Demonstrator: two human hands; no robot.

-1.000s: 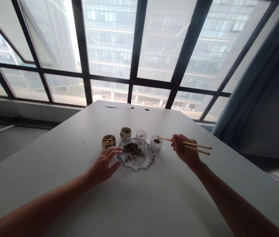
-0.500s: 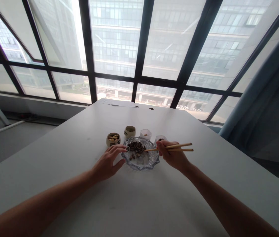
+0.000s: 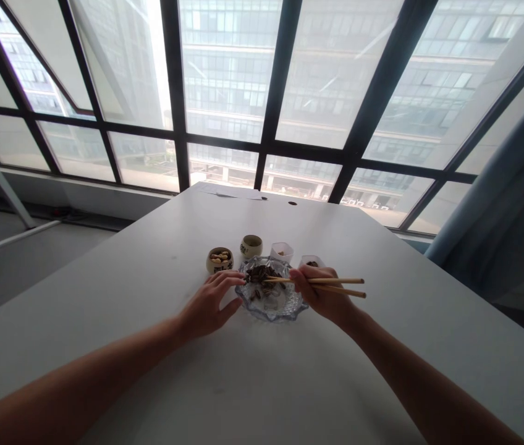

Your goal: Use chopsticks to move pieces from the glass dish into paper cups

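A pair of wooden chopsticks (image 3: 336, 281) is gripped in my right hand (image 3: 324, 295), just right of a scalloped glass dish (image 3: 292, 303). Their tips reach into a heap of dark striped seeds (image 3: 261, 274), which look like sunflower seeds, and several loose ones lie lower in the dish. My left hand (image 3: 211, 303) rests at the dish's left rim with fingers spread, holding nothing. Whether the chopstick tips pinch a seed is too small to tell.
Behind the dish stand a small round pot of peanuts (image 3: 220, 261), a second pot (image 3: 251, 246), a white plastic cup (image 3: 282, 252) with a few bits in it, and another cup (image 3: 311, 261) holding dark pieces. Paper (image 3: 229, 191) lies at the table's far end.
The chopstick tips have shifted up and left within the dish onto the seed heap, and their rear ends have spread apart. My left hand stays at the rim. The whole view has shifted slightly.
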